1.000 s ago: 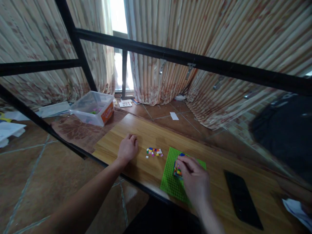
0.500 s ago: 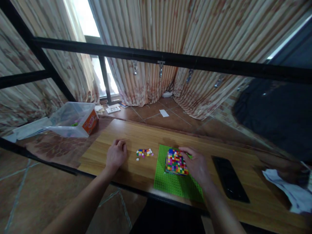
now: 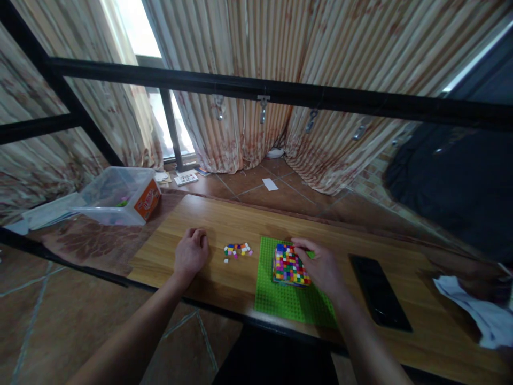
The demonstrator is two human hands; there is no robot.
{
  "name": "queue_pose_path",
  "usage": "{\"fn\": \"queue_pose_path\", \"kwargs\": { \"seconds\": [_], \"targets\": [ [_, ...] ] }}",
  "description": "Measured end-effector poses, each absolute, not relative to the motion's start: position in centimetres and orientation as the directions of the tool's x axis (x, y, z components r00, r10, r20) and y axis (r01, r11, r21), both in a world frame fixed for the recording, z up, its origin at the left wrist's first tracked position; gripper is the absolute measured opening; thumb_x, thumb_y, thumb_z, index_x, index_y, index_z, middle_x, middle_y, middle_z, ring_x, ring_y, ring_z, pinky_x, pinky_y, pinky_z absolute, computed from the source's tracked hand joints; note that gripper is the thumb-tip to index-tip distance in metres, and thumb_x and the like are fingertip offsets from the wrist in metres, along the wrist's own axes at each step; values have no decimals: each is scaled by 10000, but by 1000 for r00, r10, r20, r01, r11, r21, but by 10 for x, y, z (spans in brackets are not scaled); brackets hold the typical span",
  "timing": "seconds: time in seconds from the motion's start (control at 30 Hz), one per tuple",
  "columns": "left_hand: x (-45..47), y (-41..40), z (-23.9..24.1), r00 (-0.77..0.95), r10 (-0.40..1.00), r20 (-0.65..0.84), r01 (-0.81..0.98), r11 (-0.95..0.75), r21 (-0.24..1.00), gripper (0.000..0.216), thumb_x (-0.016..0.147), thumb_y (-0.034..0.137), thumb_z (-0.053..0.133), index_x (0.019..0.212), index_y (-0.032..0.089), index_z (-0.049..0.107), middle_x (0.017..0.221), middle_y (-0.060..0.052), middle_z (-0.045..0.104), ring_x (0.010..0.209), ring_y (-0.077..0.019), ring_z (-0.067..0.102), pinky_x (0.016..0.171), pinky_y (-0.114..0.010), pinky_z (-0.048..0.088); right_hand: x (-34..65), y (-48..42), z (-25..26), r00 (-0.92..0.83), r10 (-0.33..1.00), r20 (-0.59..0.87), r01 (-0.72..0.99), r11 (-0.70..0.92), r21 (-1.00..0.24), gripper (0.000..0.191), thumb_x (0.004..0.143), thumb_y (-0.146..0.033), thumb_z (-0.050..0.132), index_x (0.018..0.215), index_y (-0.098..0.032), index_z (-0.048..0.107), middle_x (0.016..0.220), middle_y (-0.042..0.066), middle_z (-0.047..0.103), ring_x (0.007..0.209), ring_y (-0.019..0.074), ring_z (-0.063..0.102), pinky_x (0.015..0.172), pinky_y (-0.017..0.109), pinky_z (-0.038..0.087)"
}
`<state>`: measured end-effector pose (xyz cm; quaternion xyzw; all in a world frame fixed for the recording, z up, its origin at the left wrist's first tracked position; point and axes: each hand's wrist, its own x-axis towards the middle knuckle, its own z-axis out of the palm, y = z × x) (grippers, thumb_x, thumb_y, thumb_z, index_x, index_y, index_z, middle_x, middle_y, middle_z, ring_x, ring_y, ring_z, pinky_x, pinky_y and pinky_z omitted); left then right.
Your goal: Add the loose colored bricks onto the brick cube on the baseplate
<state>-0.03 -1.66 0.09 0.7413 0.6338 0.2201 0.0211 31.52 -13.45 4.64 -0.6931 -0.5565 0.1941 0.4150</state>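
A block built of many small coloured bricks (image 3: 287, 264) sits on a green studded baseplate (image 3: 276, 302). At the block's far right corner is my right hand (image 3: 318, 264), thumb and forefinger pinched together over the top. Whatever is between those fingertips is too small to make out. My left hand (image 3: 192, 251) rests on the table to the left, its fingers curled in and nothing visible in them. Between that hand and the baseplate lies a loose group of tiny bricks (image 3: 237, 248) in several colours, with one white brick (image 3: 226, 261) apart from it.
A black phone-like slab (image 3: 379, 291) lies on the wooden table (image 3: 224, 214) right of the baseplate. Crumpled white paper (image 3: 473, 307) is at the far right. Left of the table stands a clear plastic bin (image 3: 114, 195). A black rail (image 3: 240, 88) with hanging clips crosses above.
My right hand has shifted slightly at the block's far corner, its fingertips now a little further left and away from me. The left hand stays where it was.
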Motion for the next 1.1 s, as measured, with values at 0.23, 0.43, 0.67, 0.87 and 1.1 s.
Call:
{"fn": "queue_pose_path", "kwargs": {
  "seconds": [0.23, 0.43, 0.67, 0.87, 1.1],
  "targets": [
    [0, -16, -1, 102, 948, 300, 934, -195, 299, 266, 918, 277, 424, 1025, 202, 656, 1118, -79, 630, 927, -202, 654, 809, -298, 494, 318, -128, 46, 340, 935, 100, 440, -65, -895, 294, 798, -427, 629, 978, -238, 764, 1024, 59, 762, 947, 233, 700, 884, 408, 527],
    [0, -17, 0, 101, 949, 297, 937, -192, 292, 281, 923, 282, 421, 1052, 195, 654, 1124, -88, 631, 944, -218, 652, 826, -315, 491, 319, -123, 38, 383, 924, -7, 167, -77, -983, 339, 665, -459, 764, 903, -217, 769, 934, 68, 773, 852, 225, 704, 806, 395, 541],
    [1, -18, 1, 99, 954, 283, 936, -185, 298, 268, 917, 275, 429, 1027, 196, 660, 1105, -83, 636, 945, -219, 650, 835, -316, 489, 320, -122, 36, 355, 930, -92, -25, -89, -996, 415, 572, -444, 843, 909, -217, 763, 865, 61, 777, 815, 217, 711, 834, 407, 533],
    [0, -16, -1, 94, 954, 284, 930, -186, 317, 277, 913, 275, 428, 1037, 199, 663, 1111, -91, 633, 951, -221, 645, 849, -327, 491, 321, -123, 34, 323, 938, -125, -47, -116, -992, 465, 576, -449, 849, 972, -224, 753, 910, 68, 778, 833, 223, 717, 847, 423, 534],
    [1, -17, -1, 99, 953, 285, 931, -190, 312, 274, 915, 272, 424, 1040, 200, 657, 1105, -82, 630, 940, -214, 645, 843, -313, 489, 321, -122, 33, 308, 943, -128, -41, -121, -992, 469, 575, -451, 851, 972, -220, 755, 921, 73, 778, 836, 222, 720, 848, 419, 538]
  ]
}}
